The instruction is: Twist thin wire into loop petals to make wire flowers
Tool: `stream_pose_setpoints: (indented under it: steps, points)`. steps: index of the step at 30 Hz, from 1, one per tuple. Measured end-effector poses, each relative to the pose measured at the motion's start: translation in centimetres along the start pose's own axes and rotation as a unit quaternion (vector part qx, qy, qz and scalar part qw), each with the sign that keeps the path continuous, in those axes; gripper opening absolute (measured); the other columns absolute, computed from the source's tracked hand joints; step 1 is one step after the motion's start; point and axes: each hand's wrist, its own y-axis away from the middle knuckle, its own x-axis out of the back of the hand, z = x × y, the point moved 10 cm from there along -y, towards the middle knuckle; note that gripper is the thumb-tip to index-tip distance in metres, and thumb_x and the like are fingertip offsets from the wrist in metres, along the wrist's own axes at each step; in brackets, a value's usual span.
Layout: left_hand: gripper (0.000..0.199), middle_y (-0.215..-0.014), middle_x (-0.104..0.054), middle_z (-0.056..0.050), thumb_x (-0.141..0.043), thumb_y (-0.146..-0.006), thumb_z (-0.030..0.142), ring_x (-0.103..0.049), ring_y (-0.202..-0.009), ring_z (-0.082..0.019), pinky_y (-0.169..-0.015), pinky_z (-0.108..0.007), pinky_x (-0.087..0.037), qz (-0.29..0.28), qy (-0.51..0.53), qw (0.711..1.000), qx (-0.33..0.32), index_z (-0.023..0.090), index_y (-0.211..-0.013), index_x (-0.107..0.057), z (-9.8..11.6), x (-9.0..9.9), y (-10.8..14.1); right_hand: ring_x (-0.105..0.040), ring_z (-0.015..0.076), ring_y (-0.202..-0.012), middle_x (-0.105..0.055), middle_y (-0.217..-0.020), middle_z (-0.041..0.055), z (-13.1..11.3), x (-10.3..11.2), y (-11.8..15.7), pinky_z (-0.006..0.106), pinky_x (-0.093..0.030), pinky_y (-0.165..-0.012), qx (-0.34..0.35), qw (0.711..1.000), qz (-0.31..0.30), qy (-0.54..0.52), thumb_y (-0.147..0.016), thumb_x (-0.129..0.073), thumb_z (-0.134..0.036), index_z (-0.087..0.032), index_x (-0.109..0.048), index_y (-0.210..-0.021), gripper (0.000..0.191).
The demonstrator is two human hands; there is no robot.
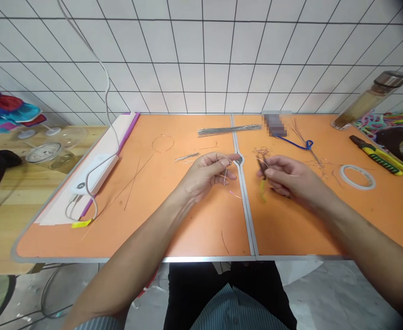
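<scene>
A thin metal wire (225,175) curves between two bare hands, just above the metal centre seam (245,211) of an orange folding table (201,233). The left hand (206,176) holds it between thumb and curled fingers, a light grip rather than a clenched fist. The right hand (289,176) pinches a small dark tool (262,167), a yellow-green strip (263,190) hanging below it; whether the tool bites the wire cannot be told from this view.

One wire ring (162,143) lies formed on the left half of the table, and a tangle of copper-coloured wire (261,150) sits just beyond the right hand. A bundle of straight metal rods (229,130) remains unbent along the far edge, while a few short wire pieces (186,157) and long thin wires (135,183) lie loose nearby.

Farther out are a blue cord (292,143), a roll of clear tape (357,177), yellow-handled pliers (376,155) and a glass bottle (369,101). A white power strip (94,174) rests at the left end of the table, its white cable (107,87) rising toward the tiled wall (201,59).
</scene>
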Motion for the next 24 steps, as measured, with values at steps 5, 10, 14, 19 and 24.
stream_pose_setpoints:
  steps: [5,10,14,19,24]
  points:
    - [0.025,-0.124,-0.084,-0.017,-0.093,-0.086,0.030,-0.079,-0.076,-0.013,-0.072,-0.024,-0.062,-0.009,0.055,0.998,0.015,0.014,-0.087,-0.074,-0.8,-0.2,-0.4,-0.037,0.0093,-0.059,-0.061,-0.082,-0.0016,0.3,-7.4,-2.6,0.026,-0.024,-0.049,-0.013,0.982,-0.130,-0.136,-0.085,-0.093,-0.047,-0.021,-0.071,-0.100,0.036]
    - [0.017,-0.105,-0.085,-0.014,-0.089,-0.088,0.023,-0.078,-0.075,-0.012,-0.077,-0.024,-0.062,0.002,0.073,0.997,0.003,0.012,-0.083,-0.076,-0.4,0.4,-0.7,-0.044,0.0084,-0.064,-0.072,-0.111,0.0051,1.5,-8.3,-2.8,0.026,-0.035,-0.056,0.002,0.977,-0.181,-0.116,-0.092,-0.089,-0.046,-0.022,-0.075,-0.125,0.043]
    - [0.017,-0.103,-0.085,-0.014,-0.088,-0.090,0.024,-0.078,-0.077,-0.013,-0.079,-0.026,-0.062,0.002,0.063,0.998,0.018,0.012,-0.082,-0.078,-0.6,0.5,-0.6,-0.059,0.0159,-0.084,-0.071,-0.121,0.0084,1.7,-8.4,-2.3,0.029,-0.046,-0.069,0.050,0.979,-0.192,-0.039,-0.098,-0.081,-0.052,-0.024,-0.074,-0.129,0.043]
    - [0.016,-0.099,-0.083,-0.013,-0.084,-0.091,0.022,-0.076,-0.075,-0.012,-0.078,-0.026,-0.063,0.021,0.063,0.998,0.008,0.012,-0.081,-0.078,-0.6,1.0,-0.7,-0.063,0.0239,-0.096,-0.070,-0.105,0.0048,1.7,-8.6,-1.7,0.036,-0.051,-0.086,0.111,0.979,-0.128,0.117,-0.106,-0.067,-0.058,-0.024,-0.073,-0.118,0.037]
    - [0.020,-0.117,-0.083,-0.013,-0.086,-0.092,0.029,-0.075,-0.078,-0.012,-0.072,-0.025,-0.062,0.059,-0.009,0.998,-0.029,0.014,-0.086,-0.074,1.0,1.9,-0.3,-0.067,0.0257,-0.094,-0.072,-0.098,0.0041,1.9,-7.3,-1.5,0.037,-0.052,-0.085,0.111,0.973,-0.089,0.180,-0.108,-0.058,-0.067,-0.024,-0.076,-0.120,0.048]
